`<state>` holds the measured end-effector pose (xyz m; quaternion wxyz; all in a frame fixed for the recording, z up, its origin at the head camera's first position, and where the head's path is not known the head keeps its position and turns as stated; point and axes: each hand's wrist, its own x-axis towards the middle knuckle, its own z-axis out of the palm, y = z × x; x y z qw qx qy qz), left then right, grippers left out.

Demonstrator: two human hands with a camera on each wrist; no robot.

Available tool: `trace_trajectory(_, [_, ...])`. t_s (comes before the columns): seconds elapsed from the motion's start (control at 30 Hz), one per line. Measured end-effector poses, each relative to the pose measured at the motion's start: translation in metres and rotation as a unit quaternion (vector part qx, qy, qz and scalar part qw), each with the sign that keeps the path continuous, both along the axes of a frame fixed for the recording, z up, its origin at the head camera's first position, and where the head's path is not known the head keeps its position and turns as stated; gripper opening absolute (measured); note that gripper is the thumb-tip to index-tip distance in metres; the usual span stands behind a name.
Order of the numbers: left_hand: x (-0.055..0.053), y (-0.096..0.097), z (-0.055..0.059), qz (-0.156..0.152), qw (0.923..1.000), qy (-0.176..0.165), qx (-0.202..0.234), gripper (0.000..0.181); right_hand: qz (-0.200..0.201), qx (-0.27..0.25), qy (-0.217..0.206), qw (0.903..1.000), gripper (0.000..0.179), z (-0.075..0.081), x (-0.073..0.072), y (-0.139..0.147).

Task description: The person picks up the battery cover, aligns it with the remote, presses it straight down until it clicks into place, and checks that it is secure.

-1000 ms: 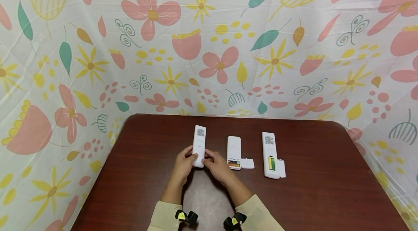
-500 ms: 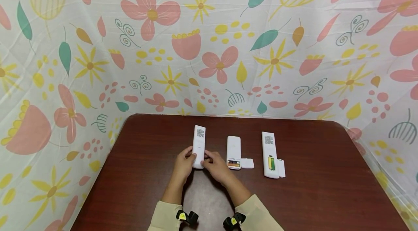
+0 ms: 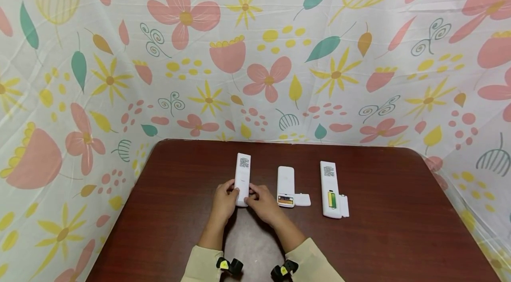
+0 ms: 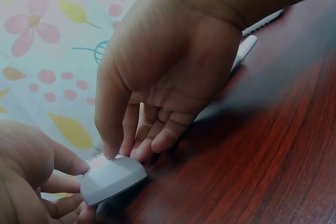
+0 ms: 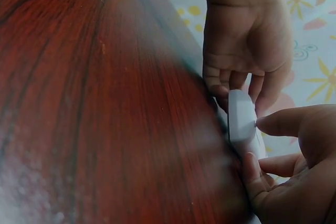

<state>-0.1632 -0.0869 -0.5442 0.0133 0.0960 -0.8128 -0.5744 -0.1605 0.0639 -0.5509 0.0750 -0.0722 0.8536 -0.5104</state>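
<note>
A white remote control point(image 3: 243, 175) lies back side up, a printed square code near its far end. My left hand point(image 3: 224, 202) holds its left side, thumb on top of the back. From the right, my right hand point(image 3: 262, 203) pinches the near end, with the thumb on the back and fingers along the side. In the left wrist view, the rounded near end of the remote control point(image 4: 113, 179) shows between both hands. The right wrist view has this near end point(image 5: 241, 116) close over the table, fingers on both sides. The remote's front face is hidden.
Right of the hands lies a shorter white remote point(image 3: 285, 178), two batteries in its uncovered compartment, its cover point(image 3: 302, 199) beside it. Farther right is a longer white remote point(image 3: 329, 180) with a green battery showing and a cover point(image 3: 343, 205) alongside. A flowered cloth point(image 3: 267, 95) hangs behind the brown table point(image 3: 383, 202).
The held remote has shifted slightly toward the person and to the left. Both thumbs have moved a little left with it. The other two remotes have stayed in place.
</note>
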Motion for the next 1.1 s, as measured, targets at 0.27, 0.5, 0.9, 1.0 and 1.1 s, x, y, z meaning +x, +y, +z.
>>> trace_trajectory(0.27, [-0.0001,-0.002,-0.0015,0.011,0.9978,0.032,-0.057,0.038,0.007,-0.006,-0.009,0.9999,0.06,-0.0005,0.0012,-0.0006])
trace_trajectory(0.5, [0.0009,-0.0024,-0.0013,0.016,0.9968,0.045,-0.065,0.037,0.011,-0.012,-0.005,0.9999,0.061,0.0,0.002,0.0001])
trace_trajectory(0.9, [0.0014,-0.003,-0.0007,0.008,0.9961,0.047,-0.074,0.037,0.019,-0.024,0.014,0.9994,0.06,0.0001,0.0034,0.0002])
trace_trajectory(1.0, [0.0007,-0.0028,-0.0021,0.009,0.9961,0.046,-0.076,0.038,0.017,-0.024,0.016,0.9994,0.06,0.0004,0.0037,0.0])
trace_trajectory(1.1, [0.0005,-0.0026,-0.0023,0.01,0.9959,0.049,-0.075,0.039,0.014,-0.026,0.017,0.9994,0.06,0.0009,0.004,-0.0005])
